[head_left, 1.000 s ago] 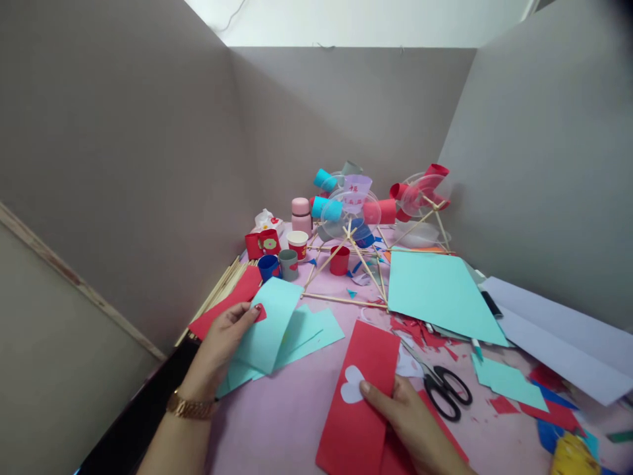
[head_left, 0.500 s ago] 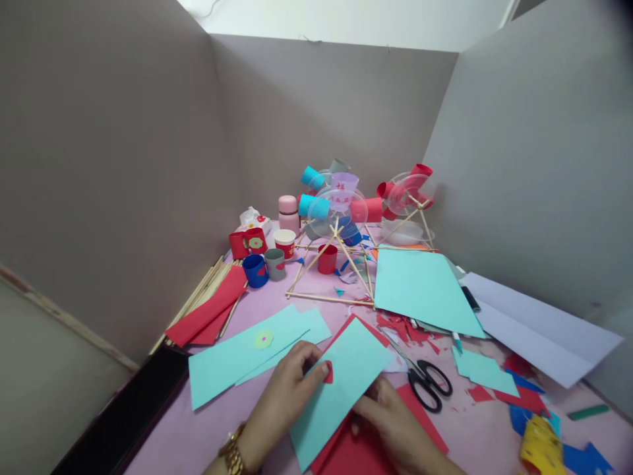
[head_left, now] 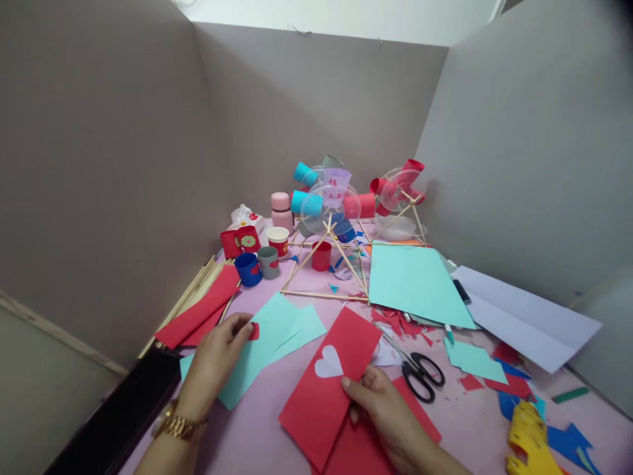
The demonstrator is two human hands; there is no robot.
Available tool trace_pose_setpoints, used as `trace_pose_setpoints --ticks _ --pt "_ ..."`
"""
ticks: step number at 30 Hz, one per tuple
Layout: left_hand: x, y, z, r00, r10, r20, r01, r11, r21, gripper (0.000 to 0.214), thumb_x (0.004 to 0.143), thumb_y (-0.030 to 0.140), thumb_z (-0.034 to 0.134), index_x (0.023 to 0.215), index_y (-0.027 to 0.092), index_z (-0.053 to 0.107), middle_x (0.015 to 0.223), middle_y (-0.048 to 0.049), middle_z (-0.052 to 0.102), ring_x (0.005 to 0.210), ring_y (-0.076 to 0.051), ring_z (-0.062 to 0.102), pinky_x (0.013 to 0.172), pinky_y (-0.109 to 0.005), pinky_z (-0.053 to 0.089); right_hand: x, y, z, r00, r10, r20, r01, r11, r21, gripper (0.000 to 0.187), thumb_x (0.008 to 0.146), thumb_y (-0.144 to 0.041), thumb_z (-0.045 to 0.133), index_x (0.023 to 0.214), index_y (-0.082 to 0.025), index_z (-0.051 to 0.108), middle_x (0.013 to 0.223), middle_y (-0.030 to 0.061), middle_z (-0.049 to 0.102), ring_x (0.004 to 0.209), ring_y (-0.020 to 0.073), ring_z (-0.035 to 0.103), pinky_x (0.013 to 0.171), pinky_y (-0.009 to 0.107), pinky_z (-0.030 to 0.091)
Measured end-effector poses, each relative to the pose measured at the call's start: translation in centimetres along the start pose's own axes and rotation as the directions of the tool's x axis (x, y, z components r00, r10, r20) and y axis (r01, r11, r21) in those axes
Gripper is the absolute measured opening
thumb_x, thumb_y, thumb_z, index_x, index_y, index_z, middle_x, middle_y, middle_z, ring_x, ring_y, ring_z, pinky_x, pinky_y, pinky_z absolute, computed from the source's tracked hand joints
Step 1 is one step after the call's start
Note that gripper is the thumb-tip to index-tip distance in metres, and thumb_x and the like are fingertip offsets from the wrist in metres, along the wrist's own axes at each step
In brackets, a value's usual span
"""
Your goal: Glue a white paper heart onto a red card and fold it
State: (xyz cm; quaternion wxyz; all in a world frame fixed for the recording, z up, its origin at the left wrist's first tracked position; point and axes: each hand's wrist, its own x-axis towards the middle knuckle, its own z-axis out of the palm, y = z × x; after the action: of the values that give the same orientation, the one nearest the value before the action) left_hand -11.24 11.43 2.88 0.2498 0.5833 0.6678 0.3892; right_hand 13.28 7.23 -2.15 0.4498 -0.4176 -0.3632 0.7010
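My left hand, with a gold watch on the wrist, pinches a light turquoise paper strip bearing a small red shape partly under the fingers. This strip is over other turquoise paper strips on the table's left side. In my right hand is a red paper strip with a pale heart on it, the thumb lying on top near the heart. Another red sheet lies below that hand. Black-handled scissors rest just to the right.
A stick-framed wheel model with coloured paper cups stands at the back; another wheel is behind it at right. Small cups and a pink flask are back left. A turquoise sheet, scraps and a yellow glue gun lie at right.
My left hand has moved left with the turquoise strip, away from my right hand. The red strip with the pale heart, formerly mostly covered, now shows in my right hand.
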Motion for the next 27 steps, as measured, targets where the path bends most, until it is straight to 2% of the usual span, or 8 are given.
trace_pose_setpoints --ticks 3,6,9,11,15,17,21,27 --pt "-1.3 1.3 1.6 0.997 0.054 -0.051 -0.054 0.999 -0.006 0.036 0.078 0.037 0.048 0.109 0.019 0.051 0.120 -0.0108 0.049 0.121 -0.030 0.031 0.098 -0.039 0.024 0.0 0.0 0.2 1.000 -0.001 -0.001 0.001 1.000 -0.001 0.025 0.069 -0.033 0.071 0.071 -0.013 0.057 0.053 -0.0035 0.057 0.041 0.0058 0.041 0.041 0.016 0.029" --pt "-3.5 3.3 4.8 0.986 0.067 0.155 -0.052 0.993 -0.101 0.030 0.077 0.040 0.053 0.100 0.022 0.056 0.091 -0.0032 0.062 0.084 -0.022 0.056 0.075 -0.030 0.042 0.0 0.1 0.3 1.000 -0.008 0.020 0.008 1.000 -0.015 0.025 0.069 -0.034 0.072 0.074 -0.013 0.060 0.054 -0.0032 0.058 0.042 0.0070 0.043 0.041 0.017 0.030" --pt "-5.0 4.2 7.3 0.942 0.052 0.332 0.010 0.983 -0.182 0.023 0.073 0.039 0.058 0.060 0.020 0.053 0.056 0.0050 0.049 0.054 -0.014 0.047 0.050 -0.023 0.037 -0.1 0.0 0.5 0.996 -0.021 0.085 0.017 0.999 0.041 0.028 0.068 -0.035 0.073 0.082 -0.013 0.064 0.060 -0.0004 0.063 0.047 0.0105 0.050 0.048 0.021 0.037" --pt "-5.3 4.1 8.0 0.921 0.031 0.387 0.061 0.973 -0.223 0.032 0.075 0.039 0.055 0.053 0.020 0.043 0.052 0.0073 0.038 0.049 -0.011 0.037 0.045 -0.022 0.030 -0.3 -0.3 0.6 0.989 -0.043 0.139 0.030 0.995 0.096 0.030 0.067 -0.036 0.073 0.085 -0.013 0.065 0.067 0.0026 0.067 0.056 0.0155 0.057 0.056 0.026 0.042" --pt "-5.1 3.8 7.8 0.892 0.002 0.451 0.142 0.948 -0.284 0.035 0.079 0.044 0.046 0.055 0.021 0.037 0.054 0.0073 0.032 0.050 -0.010 0.032 0.045 -0.022 0.028 -0.6 -0.8 0.6 0.976 -0.081 0.200 0.068 0.995 0.072 0.032 0.070 -0.039 0.070 0.089 -0.013 0.067 0.078 0.0065 0.069 0.070 0.0222 0.062 0.067 0.032 0.046" --pt "-5.0 3.9 7.5 0.888 0.000 0.459 0.157 0.940 -0.303 0.037 0.082 0.047 0.041 0.056 0.021 0.037 0.056 0.0064 0.033 0.052 -0.011 0.033 0.046 -0.022 0.030 -0.5 -0.7 0.3 0.984 -0.073 0.163 0.075 0.997 -0.007 0.033 0.070 -0.041 0.069 0.086 -0.013 0.067 0.077 0.0069 0.069 0.070 0.0233 0.061 0.067 0.033 0.046" --pt "-5.3 4.3 7.6 0.879 0.026 0.476 0.138 0.942 -0.305 0.035 0.076 0.050 0.049 0.059 0.020 0.044 0.057 0.0058 0.039 0.051 -0.011 0.037 0.047 -0.022 0.032 -0.4 0.1 0.0 0.997 -0.068 0.032 0.072 0.990 -0.125 0.037 0.066 -0.048 0.070 0.078 -0.013 0.067 0.069 0.0060 0.068 0.065 0.0238 0.060 0.063 0.033 0.046" --pt "-5.1 4.4 6.6 0.883 0.044 0.467 0.056 0.979 -0.198 0.041 0.083 0.048 0.039 0.056 0.018 0.049 0.051 0.0054 0.043 0.046 -0.011 0.040 0.045 -0.021 0.034 -0.3 0.5 -0.1 0.997 -0.053 0.062 0.059 0.993 -0.104 0.039 0.065 -0.053 0.068 0.074 -0.016 0.067 0.059 0.0044 0.065 0.056 0.0221 0.058 0.053 0.030 0.043"
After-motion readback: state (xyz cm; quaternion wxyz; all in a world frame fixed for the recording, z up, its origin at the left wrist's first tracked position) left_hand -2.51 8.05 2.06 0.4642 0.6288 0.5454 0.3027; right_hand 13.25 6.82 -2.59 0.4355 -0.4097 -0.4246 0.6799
